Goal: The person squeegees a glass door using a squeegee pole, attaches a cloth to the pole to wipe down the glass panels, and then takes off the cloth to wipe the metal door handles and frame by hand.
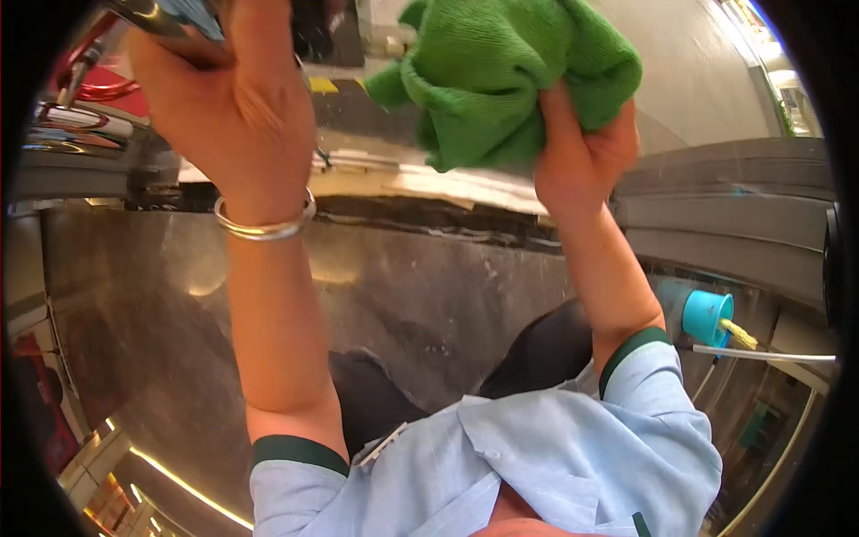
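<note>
A green cloth (501, 80), bunched up and hanging in folds, is held in my right hand (580, 161), with the thumb pressed into it. My left hand (237, 112), a silver bangle (267, 228) at its wrist, is raised at the upper left. Its fingers curl around a shiny dark object with a pale blue part (170, 18), cut off by the top of the view, so I cannot tell its kind.
Beyond my hands lies a greyish surface (689, 80) with a worn, pale front edge (429, 179). Chrome fittings (76, 130) and a red item (107, 85) stand at the left. A turquoise cup (705, 315) with a yellow tuft is at the right, near a white rod (769, 354).
</note>
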Demonstrator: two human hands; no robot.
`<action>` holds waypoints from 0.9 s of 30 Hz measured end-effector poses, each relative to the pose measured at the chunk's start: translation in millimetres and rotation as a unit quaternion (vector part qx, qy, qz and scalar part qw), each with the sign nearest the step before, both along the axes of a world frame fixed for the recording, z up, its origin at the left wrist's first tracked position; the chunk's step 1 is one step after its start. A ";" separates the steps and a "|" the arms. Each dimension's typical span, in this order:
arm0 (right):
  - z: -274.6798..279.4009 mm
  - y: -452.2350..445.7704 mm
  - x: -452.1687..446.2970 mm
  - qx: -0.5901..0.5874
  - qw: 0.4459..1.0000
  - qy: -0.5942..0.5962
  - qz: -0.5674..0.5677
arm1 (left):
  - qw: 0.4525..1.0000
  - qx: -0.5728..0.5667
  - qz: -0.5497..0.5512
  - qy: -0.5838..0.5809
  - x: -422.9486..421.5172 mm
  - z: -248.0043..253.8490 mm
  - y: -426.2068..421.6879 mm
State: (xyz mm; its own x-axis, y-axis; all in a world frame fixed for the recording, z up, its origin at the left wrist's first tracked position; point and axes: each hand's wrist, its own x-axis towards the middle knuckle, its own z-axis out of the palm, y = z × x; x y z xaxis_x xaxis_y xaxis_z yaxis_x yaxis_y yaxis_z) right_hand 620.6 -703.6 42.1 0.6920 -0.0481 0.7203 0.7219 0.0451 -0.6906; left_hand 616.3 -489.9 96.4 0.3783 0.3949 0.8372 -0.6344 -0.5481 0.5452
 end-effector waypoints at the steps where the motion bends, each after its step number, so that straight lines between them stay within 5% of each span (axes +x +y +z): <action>1: -7.7 -1.9 -0.4 -0.024 1.000 -0.016 0.005 | 0.997 0.062 0.040 -0.031 2.0 -0.8 7.4; 2: -19.0 -2.9 -0.2 -0.028 1.000 0.011 0.008 | 0.987 0.126 0.081 -0.066 7.6 -3.2 14.9; 6: -66.0 -3.1 -2.3 -0.195 0.979 0.051 0.040 | 0.987 0.089 0.132 -0.019 9.6 -20.5 9.9; 9: -157.3 -2.2 4.5 -0.273 0.949 0.113 0.107 | 0.934 0.219 0.272 0.072 -3.9 -5.0 12.4; 13: -243.3 5.9 4.0 -0.384 0.909 0.133 0.094 | 0.640 0.616 0.448 0.100 -5.0 -2.1 98.1; 15: -279.9 -0.3 4.9 -0.434 0.877 0.179 0.105 | 0.529 0.671 0.498 0.150 -5.1 -9.3 90.9; 18: -312.3 -42.9 7.3 -0.510 0.825 0.216 0.111 | 0.532 0.611 0.518 0.275 -10.1 -23.2 84.4; 21: -328.2 -98.9 9.5 -0.562 0.791 0.206 0.127 | 0.628 0.584 0.505 0.097 4.4 -11.6 80.1; 27: -315.4 -195.7 -4.5 -0.615 0.723 0.292 0.118 | 0.525 0.626 0.567 0.107 -6.5 -19.4 116.3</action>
